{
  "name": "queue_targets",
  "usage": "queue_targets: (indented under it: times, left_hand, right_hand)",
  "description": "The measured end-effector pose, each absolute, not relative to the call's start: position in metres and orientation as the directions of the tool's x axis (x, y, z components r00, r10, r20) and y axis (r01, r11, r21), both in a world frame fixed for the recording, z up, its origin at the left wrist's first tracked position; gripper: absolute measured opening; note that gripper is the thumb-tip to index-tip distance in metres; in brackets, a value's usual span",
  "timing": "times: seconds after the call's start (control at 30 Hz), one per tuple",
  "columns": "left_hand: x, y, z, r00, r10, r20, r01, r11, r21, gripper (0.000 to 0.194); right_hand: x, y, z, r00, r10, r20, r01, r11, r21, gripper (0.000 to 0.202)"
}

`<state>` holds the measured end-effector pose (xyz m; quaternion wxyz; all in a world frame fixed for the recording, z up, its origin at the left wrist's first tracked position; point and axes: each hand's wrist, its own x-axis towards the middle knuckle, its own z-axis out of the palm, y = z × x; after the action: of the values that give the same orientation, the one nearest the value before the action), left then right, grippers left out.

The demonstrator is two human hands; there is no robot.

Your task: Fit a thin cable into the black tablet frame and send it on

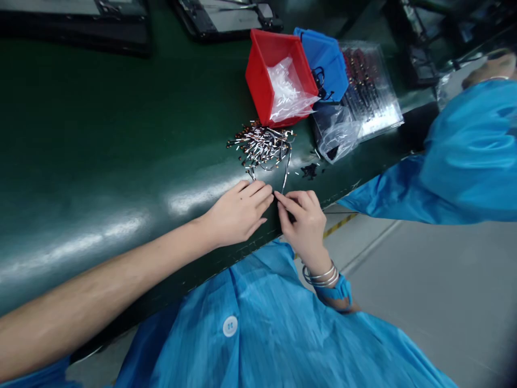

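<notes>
Right at the near edge of the green worktop (100, 140), the two hands meet over a thin strip (286, 178), a small silvery part that runs from the fingertips up toward the pile. The right hand (305, 221) has thumb and forefinger pinched together at the strip's lower end, though the part is too small to tell for sure that the grip has it. The left hand (238, 213) lies flat, palm down, fingers together, its tips touching the worktop just beside the right hand's pinch; its grip holds nothing.

Just beyond the grip sits the pile (260, 145) of like strips, loose and tangled. A few dark scraps (310, 171) lie to the right of it. Further out, a red bin (274, 75) stands with a clear bag (288, 89) inside, and a blue bin (325, 62) touches its right side. Right of those is a clear tray (374, 89) of parts in rows, with a plastic bag (337, 134) in front of it.

Well to the right of the grip, a co-worker's blue sleeve (456, 167) reaches toward the worktop edge.
</notes>
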<state>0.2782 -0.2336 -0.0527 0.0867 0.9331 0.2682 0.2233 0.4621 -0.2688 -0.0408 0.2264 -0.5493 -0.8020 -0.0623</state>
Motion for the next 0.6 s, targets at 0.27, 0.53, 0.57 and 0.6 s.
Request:
queue_targets:
  times: [0.27, 0.53, 0.57, 0.6]
  left_hand:
    - [0.265, -0.224, -0.032, 0.29, 0.828, 0.481, 0.268, -0.552, 0.789, 0.019]
    - [0.259, -0.216, -0.04, 0.392, 0.781, 0.487, 0.459, -0.625, 0.632, 0.023]
    - [0.259, -0.217, -0.042, 0.481, 0.727, 0.49, 0.503, -0.687, 0.525, 0.025]
    - [0.26, -0.218, -0.043, 0.569, 0.668, 0.479, 0.53, -0.744, 0.408, 0.026]
  right_hand:
    - [0.454, -0.237, -0.01, -0.48, 0.809, 0.339, 0.831, 0.543, -0.119, 0.019]
    - [0.434, -0.23, -0.012, -0.528, 0.836, 0.147, 0.848, 0.513, 0.13, 0.013]
    - [0.433, -0.231, -0.014, -0.518, 0.842, 0.151, 0.854, 0.501, 0.139, 0.014]
    - [0.432, -0.232, -0.016, -0.511, 0.845, 0.158, 0.859, 0.493, 0.143, 0.015]
